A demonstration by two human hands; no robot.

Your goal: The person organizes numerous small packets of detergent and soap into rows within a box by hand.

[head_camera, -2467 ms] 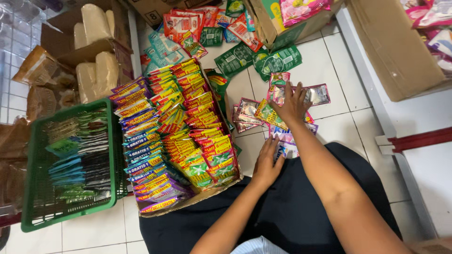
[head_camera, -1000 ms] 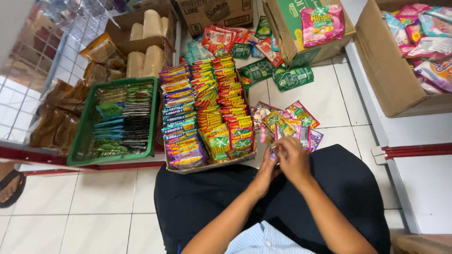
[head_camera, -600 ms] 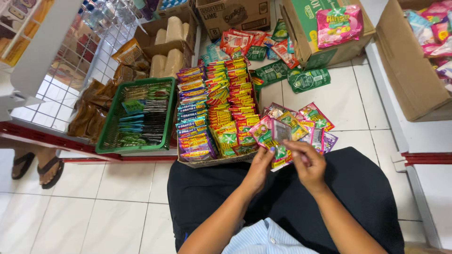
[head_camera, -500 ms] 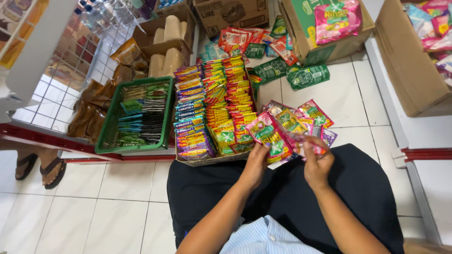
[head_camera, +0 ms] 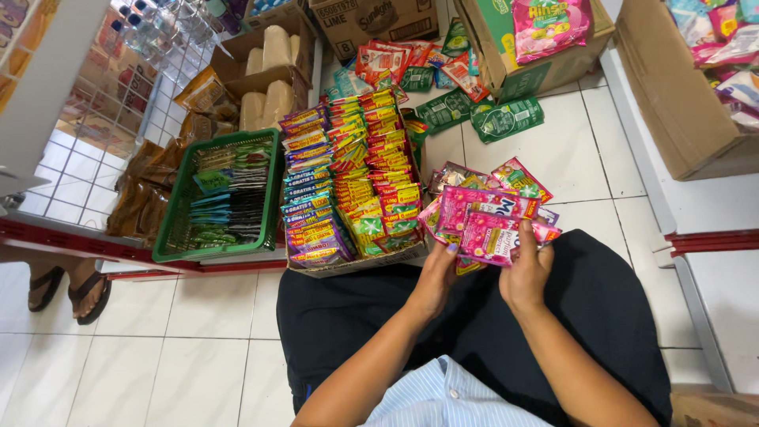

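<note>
Raised since a moment ago, both hands, left hand [head_camera: 433, 278] and right hand [head_camera: 526, 273], pinch glossy pink flat sachets [head_camera: 486, 224], now fanned wider.

Pink sachets [head_camera: 486, 225] fanned in both hands, just right of open carton [head_camera: 356, 265] packed with purple, yellow and red sachet rows. Green packets [head_camera: 506, 119] on floor beyond carton; green basket [head_camera: 170, 229] of flat packets left.
</note>
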